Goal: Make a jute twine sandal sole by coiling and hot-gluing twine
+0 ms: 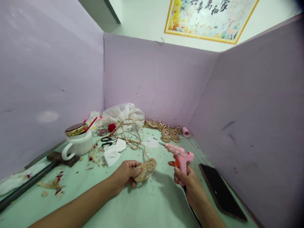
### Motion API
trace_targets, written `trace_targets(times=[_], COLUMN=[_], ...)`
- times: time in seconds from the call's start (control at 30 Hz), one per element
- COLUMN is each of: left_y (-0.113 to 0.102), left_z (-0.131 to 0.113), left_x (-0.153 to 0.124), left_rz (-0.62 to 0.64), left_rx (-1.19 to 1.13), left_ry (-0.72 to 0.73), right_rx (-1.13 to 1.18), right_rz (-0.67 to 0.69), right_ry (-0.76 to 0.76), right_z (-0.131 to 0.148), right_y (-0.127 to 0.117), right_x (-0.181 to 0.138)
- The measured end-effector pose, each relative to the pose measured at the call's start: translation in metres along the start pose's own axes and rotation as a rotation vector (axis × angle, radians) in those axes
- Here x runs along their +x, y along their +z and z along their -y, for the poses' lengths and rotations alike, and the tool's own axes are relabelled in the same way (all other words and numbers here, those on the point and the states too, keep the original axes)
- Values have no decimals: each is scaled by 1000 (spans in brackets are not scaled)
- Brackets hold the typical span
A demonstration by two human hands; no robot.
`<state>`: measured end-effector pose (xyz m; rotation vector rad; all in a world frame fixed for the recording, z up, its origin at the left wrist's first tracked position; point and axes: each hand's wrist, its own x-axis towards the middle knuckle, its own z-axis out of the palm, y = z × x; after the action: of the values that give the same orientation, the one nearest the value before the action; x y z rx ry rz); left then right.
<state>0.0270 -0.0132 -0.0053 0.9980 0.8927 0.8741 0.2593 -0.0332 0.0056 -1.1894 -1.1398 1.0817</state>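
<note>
My left hand (127, 175) pinches the left end of a small oval coil of braided straw rope (147, 167), thumb on top. From the coil, a strand of the straw rope (135, 143) runs back to a loose tangle. In my right hand (186, 177) is a pink hot glue gun (179, 153), its orange trigger under my fingers and its nozzle pointing left and away. The nozzle is apart from the coil, above and to its right. A black cord trails down from the gun's handle.
Small woven straw slippers (167, 134) with red beads lie at the back, beside a pink roll (186, 132). A white mug (79, 142), hammer (55, 158), scissors (106, 141) and white tissue (114, 152) are left. A phone (222, 191) lies right. Purple partitions (152, 76) enclose the table.
</note>
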Motion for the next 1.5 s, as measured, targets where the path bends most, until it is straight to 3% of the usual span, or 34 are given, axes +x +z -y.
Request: trace_targets(times=[0.2,0.47,0.83,1.07,1.5], left_y=[0,-3,-4,-3,-3], left_z=[-1,-2,-4,-3,-3], left_x=[0,5,3,3,2], left_rz=[-18,-26,-45,-55,-60], left_rx=[-25,-67,-98,-87,-65], left_ry=[-13,-31,-37,-24,-16], right_rx=[92,-98,-346,-376,-372], right_rz=[90,105,241,119,135], right_ry=[-17,-140,-166,-173,-172], right_z=[-11,-24,-32,-27,-25], right_y=[1,-8,-18,-6,-4], right_x=[-25,-44,-53,-60,-59])
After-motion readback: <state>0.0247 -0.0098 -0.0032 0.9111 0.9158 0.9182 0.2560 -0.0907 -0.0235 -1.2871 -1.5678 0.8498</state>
